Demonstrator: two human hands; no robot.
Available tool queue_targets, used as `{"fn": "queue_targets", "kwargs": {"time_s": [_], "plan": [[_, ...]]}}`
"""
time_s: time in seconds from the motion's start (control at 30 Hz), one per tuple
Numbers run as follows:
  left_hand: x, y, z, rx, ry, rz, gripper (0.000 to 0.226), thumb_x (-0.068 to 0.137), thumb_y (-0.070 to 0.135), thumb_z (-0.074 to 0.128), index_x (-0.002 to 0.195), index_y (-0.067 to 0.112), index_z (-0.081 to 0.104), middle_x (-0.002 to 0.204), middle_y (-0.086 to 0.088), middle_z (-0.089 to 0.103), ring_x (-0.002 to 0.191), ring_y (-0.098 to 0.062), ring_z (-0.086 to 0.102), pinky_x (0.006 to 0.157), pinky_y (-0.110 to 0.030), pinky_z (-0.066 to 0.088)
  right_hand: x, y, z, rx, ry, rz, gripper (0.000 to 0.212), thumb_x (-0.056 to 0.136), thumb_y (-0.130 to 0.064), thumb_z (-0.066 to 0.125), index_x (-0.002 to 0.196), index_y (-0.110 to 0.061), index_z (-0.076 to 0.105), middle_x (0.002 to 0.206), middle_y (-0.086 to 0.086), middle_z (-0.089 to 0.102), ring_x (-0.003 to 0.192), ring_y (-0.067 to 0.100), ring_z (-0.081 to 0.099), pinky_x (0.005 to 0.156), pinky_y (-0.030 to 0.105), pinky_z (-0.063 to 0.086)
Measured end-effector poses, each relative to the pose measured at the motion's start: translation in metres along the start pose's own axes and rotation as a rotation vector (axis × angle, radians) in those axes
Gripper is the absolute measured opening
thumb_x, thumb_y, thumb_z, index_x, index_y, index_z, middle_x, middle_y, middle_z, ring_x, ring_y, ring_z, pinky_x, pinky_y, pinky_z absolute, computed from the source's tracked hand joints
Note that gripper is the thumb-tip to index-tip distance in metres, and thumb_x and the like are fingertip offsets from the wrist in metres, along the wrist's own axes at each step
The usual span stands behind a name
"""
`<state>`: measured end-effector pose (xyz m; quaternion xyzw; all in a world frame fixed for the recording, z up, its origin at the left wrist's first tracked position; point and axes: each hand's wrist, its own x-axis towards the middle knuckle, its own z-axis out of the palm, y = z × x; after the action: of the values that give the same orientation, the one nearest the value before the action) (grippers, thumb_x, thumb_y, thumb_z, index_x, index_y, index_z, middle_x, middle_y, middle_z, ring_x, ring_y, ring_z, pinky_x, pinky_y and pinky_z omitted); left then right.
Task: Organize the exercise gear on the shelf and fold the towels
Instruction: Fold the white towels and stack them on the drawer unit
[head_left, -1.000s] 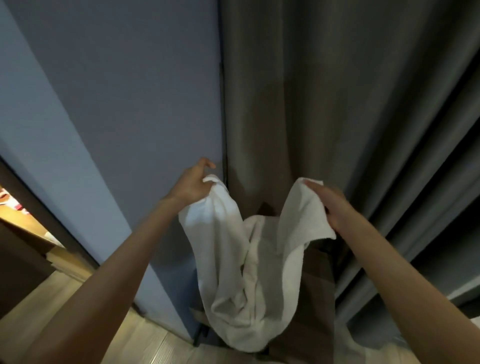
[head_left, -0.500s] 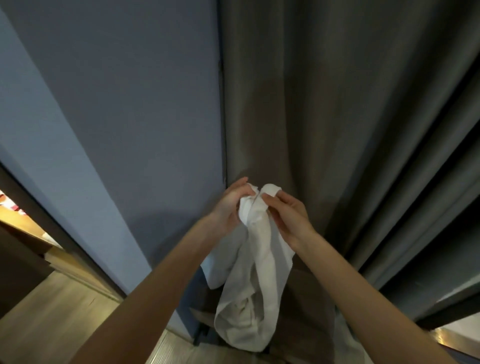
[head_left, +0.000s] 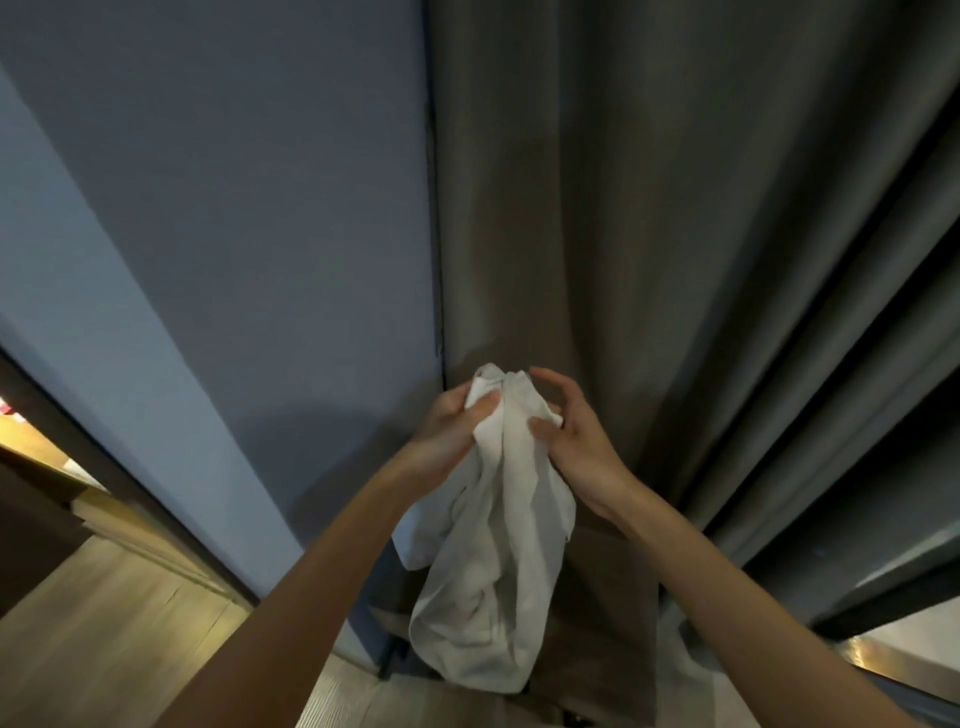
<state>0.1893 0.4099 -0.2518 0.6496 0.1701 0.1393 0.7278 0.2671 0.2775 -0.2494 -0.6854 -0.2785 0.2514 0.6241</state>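
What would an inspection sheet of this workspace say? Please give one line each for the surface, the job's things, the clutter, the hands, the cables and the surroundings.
Surface: only a wooden floor shows.
Job's things: the white towel hangs bunched, not yet folded; no exercise gear seen.
Clutter: nothing seen.
Hands: the left hand grips the towel's top. The right hand has its thumb on the towel and its upper fingers lifted off; whether it pinches cannot be told.
Cables: nothing seen.
Surroundings: a blue-grey wall and a grey curtain behind the towel.
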Motion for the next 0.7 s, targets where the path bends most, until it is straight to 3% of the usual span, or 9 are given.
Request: {"fn": "queue_targets", "kwargs": {"time_s": [0.03,0.1,0.2,0.3,0.37,0.43,0.53,0.6,0.7], "plan": [[-0.002,0.003,0.0,0.066,0.075,0.012,0.016,0.099,0.018,0.047,0.097,0.018,0.063,0.083,0.006,0.068,0.075,0.0,0.065,0.063,-0.012,0.048,0.001,0.0,-0.002,0.011,0.028,-0.005,0.046,0.093,-0.005,0.056,0.133,-0.024,0.041,0.122,-0.005,0.054,0.107,0.012,0.06,0.095,0.038,0.052],[0.0,0.002,-0.002,0.199,0.232,0.035,0.021,0.098,0.024,0.05,0.082,0.025,0.063,0.072,0.008,0.062,0.07,-0.008,0.061,0.06,-0.019,0.046,0.004,0.002,-0.007,0.024,0.096,0.017,0.044,0.091,-0.009,0.061,0.13,-0.021,0.043,0.115,-0.013,0.051,0.104,0.008,0.058,0.096,0.038,0.051],[0.006,-0.006,-0.007,0.296,0.381,0.128,0.043,0.089,0.027,0.065,0.048,0.029,0.053,0.05,0.014,0.044,0.057,-0.013,0.044,0.058,-0.029,0.038,0.009,0.008,-0.018,-0.015,0.201,0.047,0.036,0.089,-0.013,0.065,0.118,-0.021,0.044,0.113,-0.005,0.051,0.106,0.018,0.057,0.095,0.042,0.051],[0.006,0.001,-0.008,0.398,0.456,0.191,0.028,0.08,0.024,0.075,0.063,0.031,0.054,0.056,0.017,0.053,0.054,-0.002,0.051,0.054,-0.01,0.04,0.012,0.011,-0.028,-0.193,0.293,-0.009,0.027,0.092,-0.014,0.06,0.11,-0.017,0.041,0.104,0.003,0.054,0.098,0.024,0.06,0.086,0.041,0.054],[0.005,0.006,-0.008,0.437,0.447,0.231,0.025,0.079,0.022,0.075,0.072,0.031,0.053,0.061,0.014,0.058,0.055,0.003,0.055,0.053,-0.008,0.041,0.011,0.01,-0.035,-0.423,0.304,-0.125,0.025,0.096,-0.012,0.054,0.112,-0.017,0.036,0.094,-0.003,0.055,0.084,0.017,0.06,0.072,0.029,0.053],[0.007,0.006,-0.007,0.495,0.389,0.251,0.025,0.083,0.02,0.072,0.073,0.031,0.052,0.06,0.014,0.055,0.053,0.005,0.053,0.051,-0.008,0.039,0.008,0.005,-0.04,-0.688,0.213,-0.228,0.03,0.099,-0.015,0.048,0.123,-0.019,0.031,0.087,-0.003,0.058,0.069,0.012,0.057,0.059,0.021,0.045],[0.006,0.008,-0.003,0.591,0.285,0.242,0.025,0.089,0.02,0.064,0.071,0.03,0.048,0.063,0.01,0.05,0.055,-0.001,0.049,0.054,-0.011,0.036,0.005,-0.002,-0.042,-0.98,0.006,-0.312,0.038,0.101,-0.022,0.044,0.133,-0.029,0.024,0.078,-0.004,0.058,0.056,0.007,0.055,0.051,0.021,0.045],[0.006,0.007,0.0,0.626,0.245,0.26,0.023,0.09,0.02,0.062,0.071,0.027,0.051,0.066,0.01,0.05,0.059,-0.003,0.047,0.056,-0.01,0.036,0.005,-0.004,-0.042,-0.937,-0.023,-0.358,0.031,0.099,-0.022,0.05,0.125,-0.031,0.036,0.077,-0.007,0.058,0.058,0.006,0.056,0.052,0.02,0.048],[0.007,0.006,0.003,0.653,0.305,0.343,0.008,0.085,0.016,0.068,0.079,0.012,0.068,0.069,0.012,0.056,0.063,0.0,0.054,0.061,-0.006,0.039,0.007,-0.006,-0.044,-0.598,0.036,-0.272,0.008,0.091,-0.018,0.064,0.097,-0.022,0.06,0.081,-0.004,0.063,0.068,0.01,0.063,0.053,0.022,0.054]]}}
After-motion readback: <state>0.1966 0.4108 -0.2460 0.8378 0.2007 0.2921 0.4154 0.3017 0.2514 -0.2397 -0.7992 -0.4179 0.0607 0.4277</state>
